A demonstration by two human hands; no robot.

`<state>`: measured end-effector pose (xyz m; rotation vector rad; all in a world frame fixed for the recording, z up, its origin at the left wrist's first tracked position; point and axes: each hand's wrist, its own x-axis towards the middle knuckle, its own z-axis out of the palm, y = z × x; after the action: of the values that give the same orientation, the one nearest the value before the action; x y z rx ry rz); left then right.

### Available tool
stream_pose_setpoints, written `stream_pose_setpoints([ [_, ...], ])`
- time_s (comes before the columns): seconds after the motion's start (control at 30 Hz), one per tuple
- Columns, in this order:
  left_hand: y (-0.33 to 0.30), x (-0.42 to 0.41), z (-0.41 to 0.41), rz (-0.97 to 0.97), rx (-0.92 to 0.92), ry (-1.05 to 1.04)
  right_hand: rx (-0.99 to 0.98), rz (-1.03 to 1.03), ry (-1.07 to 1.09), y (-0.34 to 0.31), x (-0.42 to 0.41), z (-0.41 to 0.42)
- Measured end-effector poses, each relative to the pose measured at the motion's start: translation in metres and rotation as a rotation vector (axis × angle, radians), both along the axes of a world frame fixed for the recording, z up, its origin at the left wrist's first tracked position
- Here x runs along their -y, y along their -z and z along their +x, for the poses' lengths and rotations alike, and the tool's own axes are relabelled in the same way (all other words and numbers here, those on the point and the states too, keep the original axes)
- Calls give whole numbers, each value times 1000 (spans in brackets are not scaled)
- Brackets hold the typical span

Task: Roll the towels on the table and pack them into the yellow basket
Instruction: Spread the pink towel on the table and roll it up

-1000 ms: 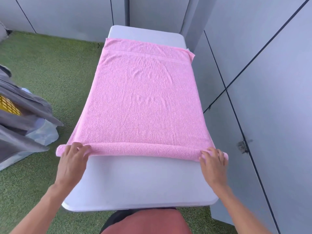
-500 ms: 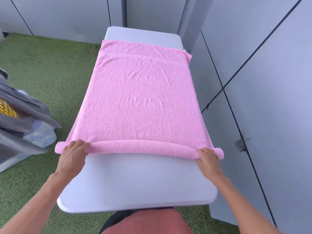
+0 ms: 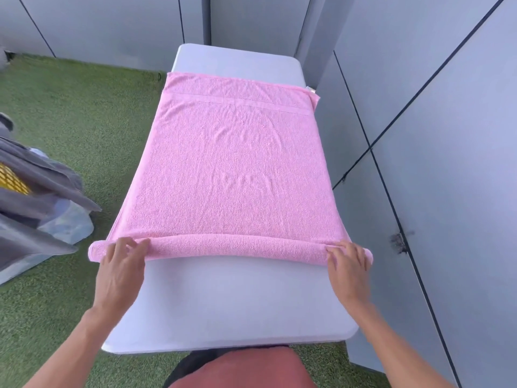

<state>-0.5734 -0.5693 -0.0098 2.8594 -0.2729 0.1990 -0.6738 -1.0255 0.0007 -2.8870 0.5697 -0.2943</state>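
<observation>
A pink towel (image 3: 232, 169) lies flat along the white table (image 3: 232, 298), its near edge wound into a thin roll (image 3: 232, 246) that spans the table's width. My left hand (image 3: 120, 270) presses on the roll's left end with straight fingers laid over it. My right hand (image 3: 348, 268) presses on the right end the same way. Both ends of the roll stick out past the table's sides. A corner of the yellow basket (image 3: 12, 180) shows at the far left, mostly hidden under grey cloth.
Grey cloth (image 3: 36, 197) and a clear plastic bag (image 3: 67, 222) lie over the basket on the green artificial grass (image 3: 78, 113). Grey wall panels (image 3: 433, 135) stand close along the table's right side and behind it.
The roll has moved a little away from me and grown slightly thicker as both hands pushed it forward; less flat towel remains beyond it.
</observation>
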Motion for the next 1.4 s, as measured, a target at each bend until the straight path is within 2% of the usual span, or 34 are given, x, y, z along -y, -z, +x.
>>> stream_pose_setpoints([
  [0.1, 9, 7, -14, 57, -14, 35, -101, -69, -99, 22, -8, -12],
  [0.33, 2, 13, 27, 48, -153, 34, -229, 109, -147, 20, 8, 24],
  [0.53, 4, -19, 8, 18, -160, 44, -336, 198, -232, 2, 25, -6],
  [0.63, 12, -18, 9, 54, -145, 91, -343, 273, -210, 1, 25, -11],
  [0.8, 16, -9, 20, 117, -213, 56, -308, 262, -124, 6, 13, 3],
  [0.97, 7, -15, 14, 150, -271, 86, -362, 271, -184, 1, 18, -16],
  [1.03, 2, -19, 16, 137, -383, 86, -403, 356, -189, -7, 22, -15],
  [1.1, -2, -18, 28, 110, -486, 67, -420, 537, -102, -18, 25, -5],
  [1.2, -10, -12, 51, -110, -547, -10, -273, 738, 106, -27, 22, 17],
  [1.23, -11, -11, 56, -198, -502, -39, -176, 710, 153, -27, 19, 22],
  [1.3, -15, -9, 54, -270, -352, -74, -43, 475, 179, -25, 10, 22],
  [1.4, -11, -5, 28, -109, -96, -8, -25, -10, 106, -3, -4, 9],
])
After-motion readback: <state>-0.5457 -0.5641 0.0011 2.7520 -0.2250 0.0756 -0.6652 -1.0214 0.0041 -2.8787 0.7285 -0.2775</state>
